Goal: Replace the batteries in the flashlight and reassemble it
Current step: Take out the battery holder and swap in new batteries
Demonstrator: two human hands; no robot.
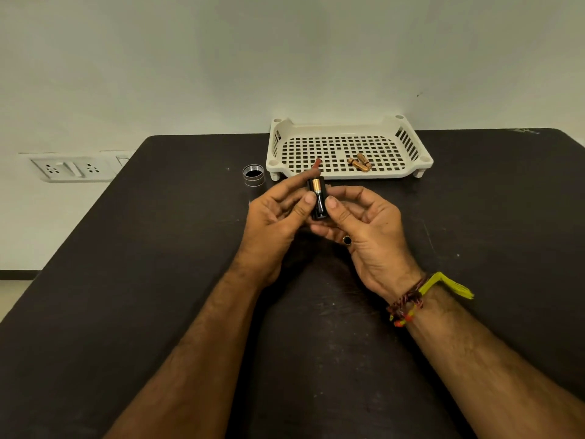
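Observation:
Both hands meet over the middle of the black table (126,280). Between them is a black battery holder (318,199) with a copper-and-black battery seated in it. My left hand (275,220) grips the holder's left side, thumb on its edge. My right hand (367,226) holds the right side, thumb pressed beside the battery. A small reddish piece (317,162) sticks up behind the left fingers; what it is I cannot tell. The black flashlight body (253,179) with a silver rim stands upright to the left of the hands.
A white perforated tray (348,134) sits at the far edge against the wall, holding two copper-coloured batteries (360,163). A wall socket plate (72,167) is at the left, beyond the table edge.

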